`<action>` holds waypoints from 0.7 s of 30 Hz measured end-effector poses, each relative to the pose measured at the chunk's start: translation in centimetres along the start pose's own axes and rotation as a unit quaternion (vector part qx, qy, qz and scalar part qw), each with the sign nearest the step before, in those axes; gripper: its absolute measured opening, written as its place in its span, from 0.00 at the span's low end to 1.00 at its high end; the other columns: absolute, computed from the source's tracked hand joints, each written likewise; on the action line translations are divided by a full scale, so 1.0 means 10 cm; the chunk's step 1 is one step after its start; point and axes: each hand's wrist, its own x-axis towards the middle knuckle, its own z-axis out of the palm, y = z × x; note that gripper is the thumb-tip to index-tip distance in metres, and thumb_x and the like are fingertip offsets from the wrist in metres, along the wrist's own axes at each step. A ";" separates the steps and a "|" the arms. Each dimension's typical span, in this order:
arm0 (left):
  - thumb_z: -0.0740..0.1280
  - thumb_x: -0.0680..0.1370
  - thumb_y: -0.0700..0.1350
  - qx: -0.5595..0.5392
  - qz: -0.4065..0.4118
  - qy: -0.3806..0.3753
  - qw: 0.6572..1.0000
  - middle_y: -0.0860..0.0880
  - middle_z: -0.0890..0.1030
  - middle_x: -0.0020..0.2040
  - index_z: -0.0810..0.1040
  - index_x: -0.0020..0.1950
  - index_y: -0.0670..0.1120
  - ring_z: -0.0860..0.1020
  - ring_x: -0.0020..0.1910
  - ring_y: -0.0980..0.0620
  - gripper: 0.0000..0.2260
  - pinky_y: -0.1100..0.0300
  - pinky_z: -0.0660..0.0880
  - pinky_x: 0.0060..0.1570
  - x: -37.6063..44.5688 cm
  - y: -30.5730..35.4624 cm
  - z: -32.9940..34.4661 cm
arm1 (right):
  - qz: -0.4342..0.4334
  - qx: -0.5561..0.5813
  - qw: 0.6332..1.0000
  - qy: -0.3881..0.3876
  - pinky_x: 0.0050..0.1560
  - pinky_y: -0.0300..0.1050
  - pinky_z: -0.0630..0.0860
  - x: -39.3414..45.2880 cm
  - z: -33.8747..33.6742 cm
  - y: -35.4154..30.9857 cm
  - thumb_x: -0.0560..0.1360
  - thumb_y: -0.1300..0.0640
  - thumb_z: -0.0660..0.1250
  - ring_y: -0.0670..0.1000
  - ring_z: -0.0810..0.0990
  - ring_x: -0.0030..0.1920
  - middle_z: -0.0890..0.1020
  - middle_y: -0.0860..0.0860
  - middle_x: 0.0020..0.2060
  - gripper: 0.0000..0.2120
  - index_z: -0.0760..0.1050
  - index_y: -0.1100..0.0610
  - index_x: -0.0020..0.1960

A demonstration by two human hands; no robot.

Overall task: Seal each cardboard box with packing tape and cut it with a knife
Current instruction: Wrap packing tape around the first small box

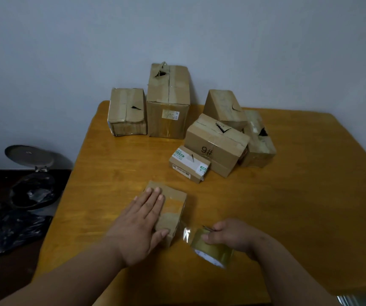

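Observation:
A small cardboard box [174,205] lies on the wooden table [288,195] near its front. My left hand [143,219] presses flat on the box's top, fingers straight. My right hand [230,236] grips a roll of brownish packing tape [213,250] just right of the box. A clear strip of tape [185,231] runs from the roll to the box's near right corner and across its top. I cannot make out a knife anywhere.
Several more cardboard boxes stand at the back of the table: a tall one [168,102], a squat one [127,112], one marked 9# [216,144], a small labelled one [189,164]. Left on the floor are a bin with raised lid [30,155] and black bags [7,228].

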 end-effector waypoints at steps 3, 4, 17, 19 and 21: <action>0.32 0.74 0.68 0.018 -0.014 -0.008 1.000 0.51 0.23 0.73 0.22 0.71 0.59 0.23 0.72 0.49 0.30 0.52 0.28 0.72 0.02 0.09 -0.02 | -0.014 0.007 1.000 0.024 0.56 0.50 0.75 0.01 -0.05 0.03 0.76 0.48 0.70 0.57 0.80 0.57 0.81 0.60 0.55 0.18 0.80 0.62 0.55; 0.31 0.75 0.68 0.031 -0.014 -0.009 0.999 0.51 0.23 0.73 0.23 0.71 0.62 0.24 0.73 0.48 0.29 0.50 0.28 0.72 0.03 0.11 -0.04 | -0.016 0.015 0.999 0.025 0.55 0.50 0.75 0.01 -0.06 0.03 0.76 0.48 0.70 0.57 0.80 0.56 0.82 0.60 0.54 0.17 0.80 0.62 0.55; 0.73 0.74 0.44 -0.039 0.023 0.148 0.988 0.44 0.80 0.56 0.82 0.54 0.44 0.78 0.53 0.43 0.09 0.53 0.76 0.51 0.28 -0.03 -0.20 | -0.033 0.090 0.995 -0.034 0.46 0.42 0.71 0.13 0.16 0.11 0.77 0.51 0.68 0.47 0.79 0.53 0.83 0.46 0.50 0.04 0.79 0.50 0.51; 0.72 0.75 0.41 -0.037 0.009 0.151 0.988 0.44 0.80 0.60 0.82 0.57 0.44 0.78 0.58 0.42 0.10 0.51 0.76 0.56 0.30 -0.10 -0.22 | -0.042 0.088 0.994 -0.040 0.44 0.41 0.70 0.16 0.25 0.08 0.77 0.51 0.68 0.46 0.77 0.49 0.81 0.45 0.47 0.04 0.79 0.50 0.50; 0.71 0.75 0.40 -0.065 -0.028 0.176 0.982 0.43 0.78 0.63 0.83 0.59 0.45 0.76 0.60 0.40 0.12 0.48 0.75 0.58 0.29 -0.09 -0.18 | -0.044 0.097 0.993 -0.047 0.42 0.41 0.69 0.20 0.34 0.04 0.77 0.51 0.68 0.46 0.76 0.47 0.81 0.46 0.46 0.06 0.78 0.50 0.52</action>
